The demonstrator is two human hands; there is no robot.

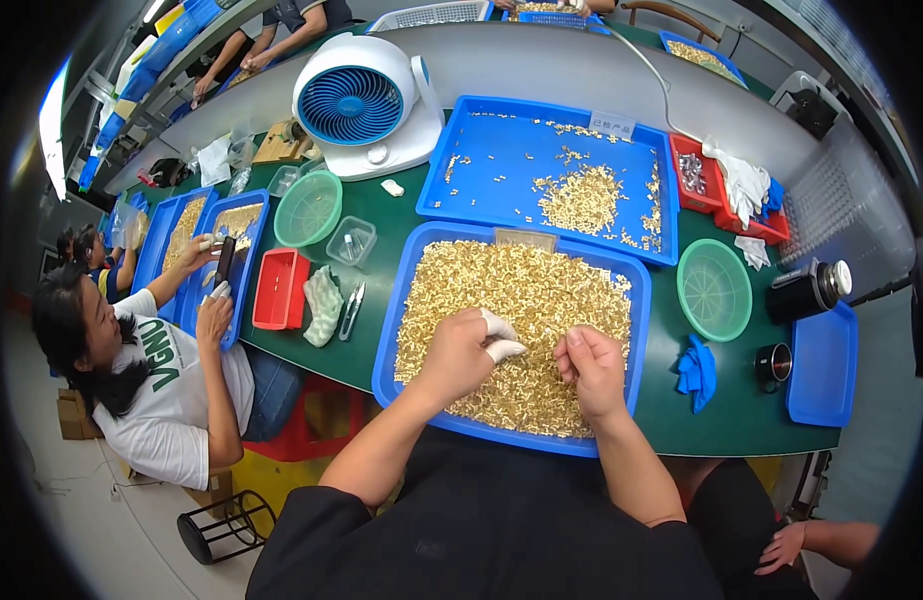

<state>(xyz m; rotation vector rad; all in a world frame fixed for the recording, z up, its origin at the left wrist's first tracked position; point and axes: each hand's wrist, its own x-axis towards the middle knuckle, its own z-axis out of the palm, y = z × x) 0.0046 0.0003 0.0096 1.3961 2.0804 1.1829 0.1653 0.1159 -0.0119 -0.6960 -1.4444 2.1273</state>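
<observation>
Pinching loosely with the left hand (pixel 460 352), white-capped fingertips (pixel 505 349) curled down onto a heap of small brass-coloured metal parts (pixel 517 300); whether a piece sits between them, cannot tell. Right hand (pixel 590 365) half closed, thumb and forefinger drawn together just above the same heap, perhaps on one tiny part, too small to confirm. Both hands resting over the near half of a shallow blue rectangular plastic tray (pixel 402 300) filled almost edge to edge with those parts, set on a dark green tabletop (pixel 382 215).

Directly behind, touching edge to edge, a second blue plastic tray (pixel 482 190) carrying only a thin scatter and a small central mound of similar parts. To the right, a round green plastic sieve basket (pixel 714 290), a crumpled blue cloth (pixel 698 372), a black cylindrical flask (pixel 810 289) and an empty blue lid-like tray (pixel 824 365). To the left, a red plastic box (pixel 280 290), a pair of metal tweezers (pixel 351 310), another green sieve basket (pixel 308 208), and a white desk fan with a blue grille (pixel 362 105).

Further left, a seated person in a white shirt (pixel 167 400), hands over narrow blue trays (pixel 244 265) of the same parts.
</observation>
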